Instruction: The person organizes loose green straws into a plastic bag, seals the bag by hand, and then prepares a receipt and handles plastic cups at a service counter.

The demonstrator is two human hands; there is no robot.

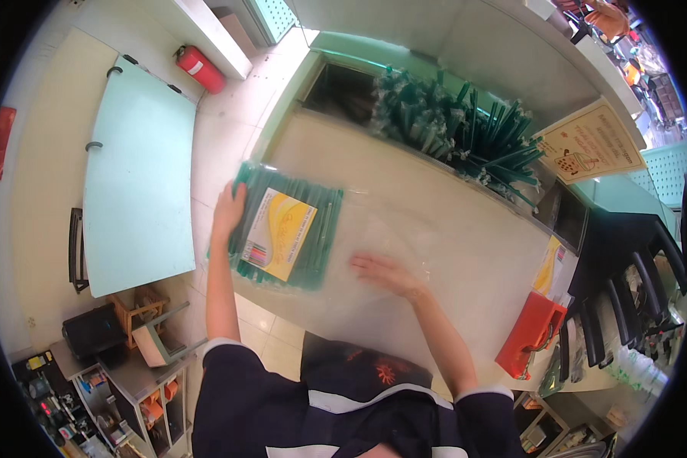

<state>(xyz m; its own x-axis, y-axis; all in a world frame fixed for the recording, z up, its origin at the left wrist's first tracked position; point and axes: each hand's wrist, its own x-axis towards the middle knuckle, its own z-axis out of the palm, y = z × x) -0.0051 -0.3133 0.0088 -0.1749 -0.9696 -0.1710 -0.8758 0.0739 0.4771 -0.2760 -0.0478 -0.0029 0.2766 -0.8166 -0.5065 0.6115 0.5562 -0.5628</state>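
Note:
A flat clear-plastic pack of green drinking straws (330,229) lies on the pale counter (475,246), with a yellow and white printed card (283,232) on its upper face. My left hand (229,209) grips the pack's left edge, fingers curled over its top. To the right of the pack, my right hand (386,275) is slightly blurred, its fingers stretched out and holding nothing. Beneath or beside it spreads a clear plastic sheet or bag (389,223); whether my fingers touch it is hard to tell.
Along the counter's far edge, a recessed trough (340,86) holds many wrapped green straws (435,120). A printed sign (595,140) stands at its right end. At right are a red box (529,335) and black dispenser racks (618,297). A fire extinguisher (201,68) stands beyond a light-blue panel (143,177).

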